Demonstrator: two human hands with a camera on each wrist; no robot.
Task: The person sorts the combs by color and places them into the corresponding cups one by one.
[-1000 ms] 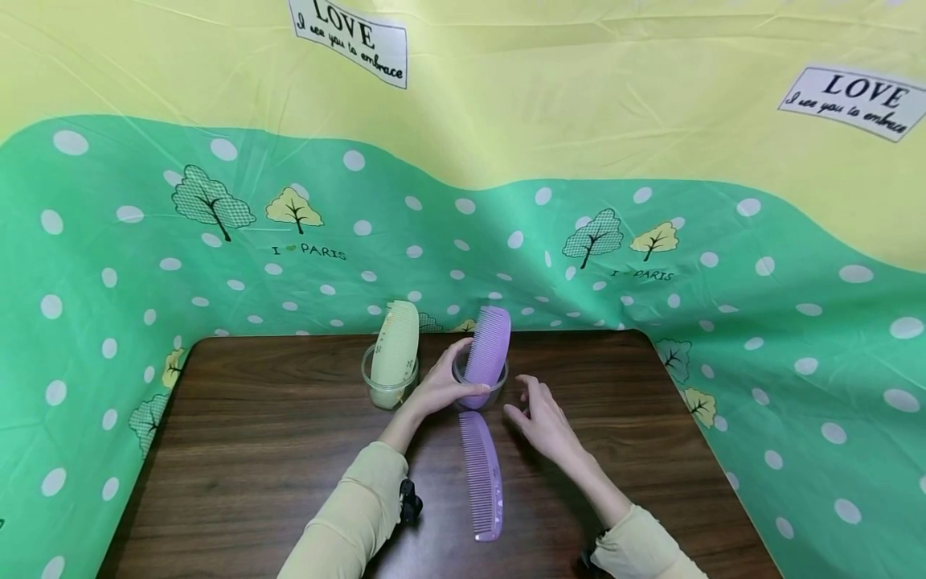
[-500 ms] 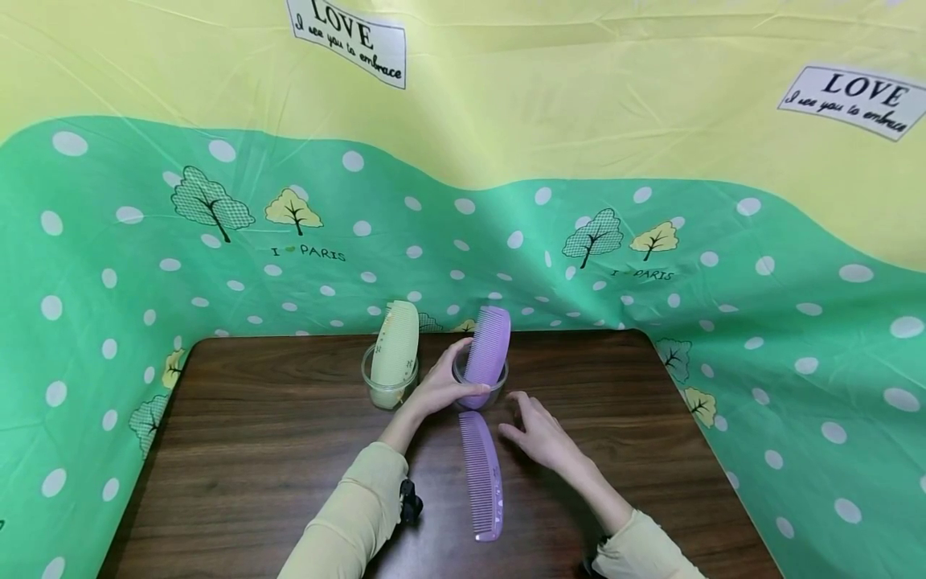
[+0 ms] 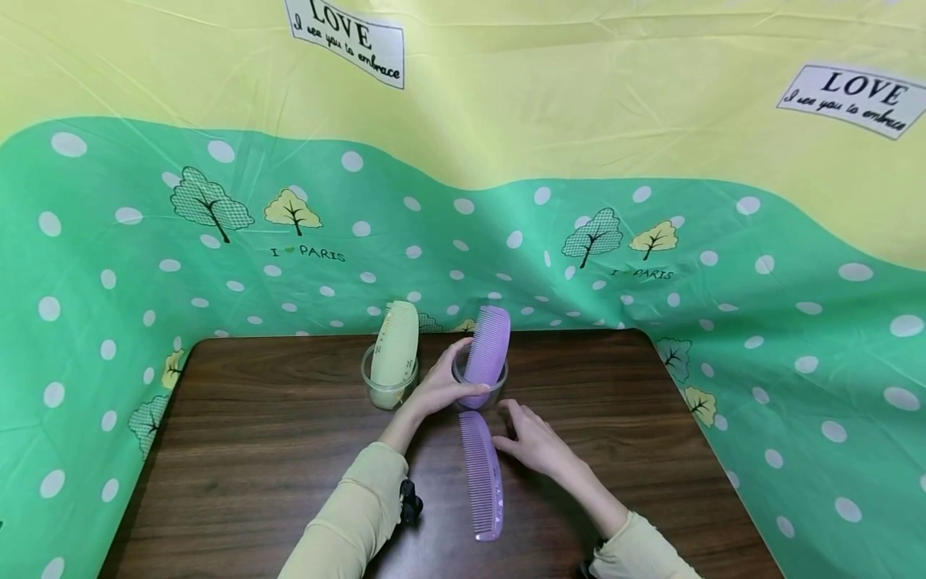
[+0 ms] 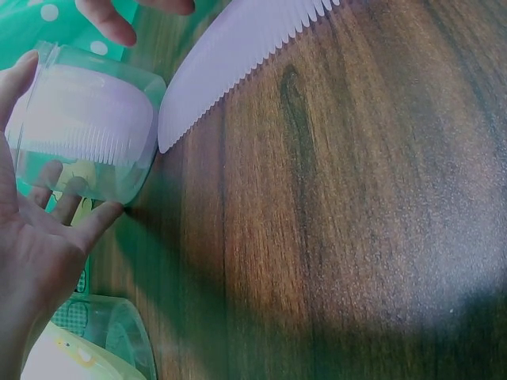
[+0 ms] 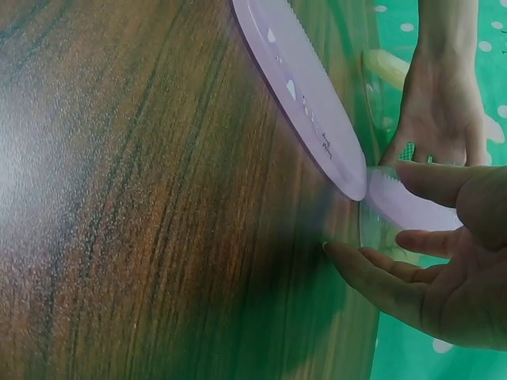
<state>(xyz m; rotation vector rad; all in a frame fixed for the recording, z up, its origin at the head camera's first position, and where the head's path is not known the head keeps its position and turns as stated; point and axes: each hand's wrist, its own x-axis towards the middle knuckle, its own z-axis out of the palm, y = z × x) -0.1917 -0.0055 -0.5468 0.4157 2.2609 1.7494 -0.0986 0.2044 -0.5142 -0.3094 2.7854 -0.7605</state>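
Note:
My left hand [image 3: 436,392] grips a clear plastic jar [image 4: 131,174], thumb on one side and fingers round the other. Inside the jar a purple comb [image 3: 492,342] stands tilted, its upper part above the rim. Another purple comb [image 3: 483,482] lies flat on the table, its far end right by the jar's base, teeth facing left. Just right of that end is my right hand [image 3: 537,442], fingers loosely bent and thumb apart from them. In the right wrist view its fingers hold nothing, and the lying comb [image 5: 305,99] shows beyond the thumb side.
Left of the held jar stands a second clear jar [image 3: 374,388] with a pale green comb [image 3: 397,342] in it. Both jars are near the back edge of the dark wooden table [image 3: 275,450]. A green and yellow printed cloth [image 3: 463,161] hangs behind and at both sides.
My right hand has come toward me and slightly left, from beside the jar to beside the far end of the lying comb. The left hand, jars and combs have stayed put.

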